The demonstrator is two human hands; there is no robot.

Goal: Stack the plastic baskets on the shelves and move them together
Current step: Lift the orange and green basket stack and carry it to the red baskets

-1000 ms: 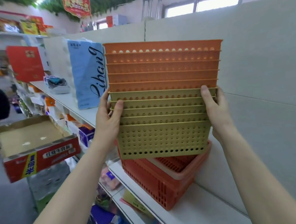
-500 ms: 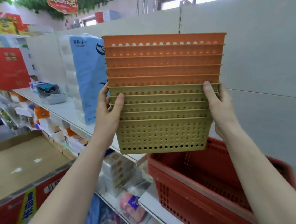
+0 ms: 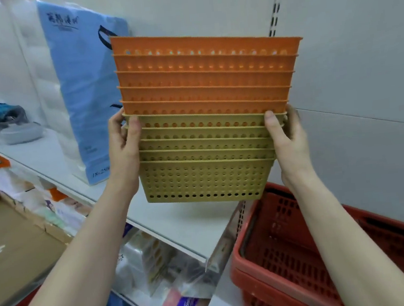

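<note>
I hold a nested stack of perforated plastic baskets in the air in front of the shelf wall. Several olive-yellow baskets [image 3: 208, 174] form its lower half, and several orange baskets [image 3: 204, 75] sit nested on top. My left hand [image 3: 124, 146] grips the stack's left end at the yellow rims. My right hand [image 3: 285, 139] grips the right end at the same height. The stack hangs above the white shelf [image 3: 175, 220], apart from it, and leans slightly.
Red shopping baskets [image 3: 276, 257], nested, stand low on the right shelf. A tall blue and white paper pack [image 3: 85, 95] stands on the shelf to the left, with a grey item [image 3: 8, 123] beyond it. An open cardboard box [image 3: 13, 245] is at lower left. Packaged goods fill the shelf below.
The view has moved closer to the shelf and turned right. The basket stack stays in both hands and now hangs over the white shelf between the blue pack and the red baskets.
</note>
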